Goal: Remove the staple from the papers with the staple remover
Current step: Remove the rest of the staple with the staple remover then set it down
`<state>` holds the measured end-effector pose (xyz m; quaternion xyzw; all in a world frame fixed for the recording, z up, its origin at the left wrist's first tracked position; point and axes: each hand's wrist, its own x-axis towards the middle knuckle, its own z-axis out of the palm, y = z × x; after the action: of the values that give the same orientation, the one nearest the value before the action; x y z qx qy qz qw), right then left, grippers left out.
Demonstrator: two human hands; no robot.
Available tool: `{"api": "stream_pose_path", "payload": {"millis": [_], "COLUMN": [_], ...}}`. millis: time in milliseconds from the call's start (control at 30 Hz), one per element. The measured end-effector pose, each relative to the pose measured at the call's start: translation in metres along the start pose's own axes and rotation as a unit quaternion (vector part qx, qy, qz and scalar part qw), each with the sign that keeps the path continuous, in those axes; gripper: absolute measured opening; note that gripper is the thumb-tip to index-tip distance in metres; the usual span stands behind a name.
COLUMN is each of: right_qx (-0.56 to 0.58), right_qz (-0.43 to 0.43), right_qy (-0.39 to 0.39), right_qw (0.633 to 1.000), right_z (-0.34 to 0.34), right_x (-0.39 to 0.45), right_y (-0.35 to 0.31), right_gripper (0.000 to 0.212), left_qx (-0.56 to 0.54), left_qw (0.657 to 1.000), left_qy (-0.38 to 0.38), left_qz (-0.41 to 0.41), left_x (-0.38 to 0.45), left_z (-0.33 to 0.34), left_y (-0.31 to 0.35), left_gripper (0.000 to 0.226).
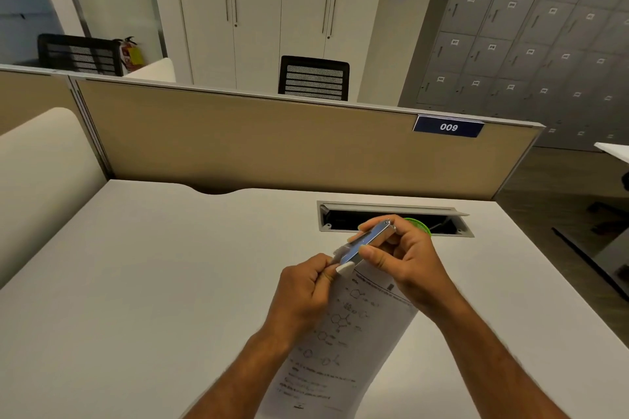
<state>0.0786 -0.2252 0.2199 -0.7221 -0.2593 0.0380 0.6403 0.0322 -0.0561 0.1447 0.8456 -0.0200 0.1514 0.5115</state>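
Observation:
Printed papers (343,343) with chemistry diagrams are lifted off the white desk (153,282), between my forearms. My left hand (303,292) pinches their top left corner. My right hand (405,262) grips a long blue and silver staple remover (366,241), thumb on top and fingers beneath. Its front end sits at the pinched corner, next to my left thumb. The staple itself is hidden by the tool and my fingers.
An open cable tray (391,218) is sunk into the desk just behind my hands, with something green (420,224) showing past my right hand. A beige partition (272,143) labelled 009 closes the back. The desk's right edge drops to the floor.

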Motion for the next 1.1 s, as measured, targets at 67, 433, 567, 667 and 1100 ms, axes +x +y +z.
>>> {"api": "stream_pose_path", "payload": {"millis": [67, 433, 567, 667, 1100], "right_qx": [0.009, -0.016, -0.001, -0.006, 0.153], "right_qz": [0.003, -0.012, -0.036, -0.032, 0.015], "right_qy": [0.004, 0.02, 0.044, 0.048, 0.071], "right_qw": [1.0, 1.0, 0.998, 0.998, 0.986], "right_z": [0.001, 0.0, 0.001, 0.001, -0.021], "right_x": [0.0, -0.001, -0.003, -0.004, 0.002], "right_y": [0.0, 0.006, 0.009, 0.009, 0.009], "right_gripper": [0.025, 0.025, 0.024, 0.022, 0.048], "left_qx": [0.011, 0.031, 0.035, 0.037, -0.018], "left_qw": [1.0, 0.998, 0.998, 0.998, 0.998], "left_qy": [-0.008, -0.033, -0.038, -0.039, 0.015], "left_qz": [-0.002, 0.033, 0.043, 0.042, 0.063], "left_x": [0.001, -0.002, -0.002, -0.001, 0.001], "left_z": [0.001, 0.0, 0.002, 0.004, -0.002], "left_y": [-0.001, -0.002, -0.002, -0.003, -0.005], "left_gripper": [0.018, 0.013, 0.016, 0.015, 0.014]}}
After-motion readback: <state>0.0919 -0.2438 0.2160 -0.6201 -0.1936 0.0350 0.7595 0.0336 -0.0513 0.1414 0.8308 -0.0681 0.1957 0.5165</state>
